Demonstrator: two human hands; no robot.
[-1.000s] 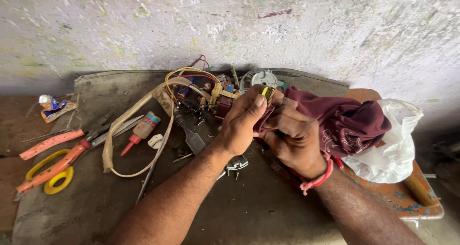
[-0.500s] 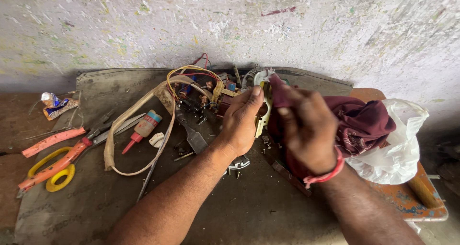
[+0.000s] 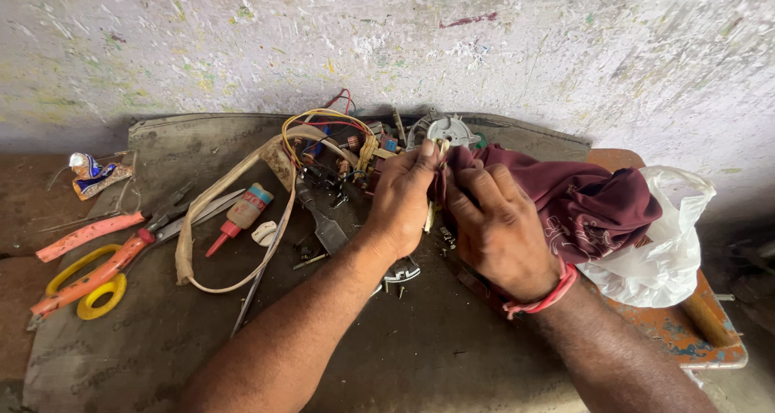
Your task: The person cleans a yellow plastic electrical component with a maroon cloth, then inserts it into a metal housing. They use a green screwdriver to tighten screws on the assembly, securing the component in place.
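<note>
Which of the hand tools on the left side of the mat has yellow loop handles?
The scissors nearest the mat's left edge: yellow finger loops. The pliers just above them have straight orange-pink grips instead.

Maroon cloth [image 3: 581, 199] with a faint pale print; white plastic bag [image 3: 670, 251] beside it. Orange-handled pliers [image 3: 89, 255], yellow tape rolls [image 3: 101, 297], a tan strap [image 3: 222, 195]. Wires [image 3: 323, 122] — yellow, red, blue. Red-tipped glue bottle [image 3: 240, 215]. Red wristband [image 3: 545, 298]. Grey counter [image 3: 420, 356] — wall [image 3: 242, 41] whitish, paint-speckled.
</note>
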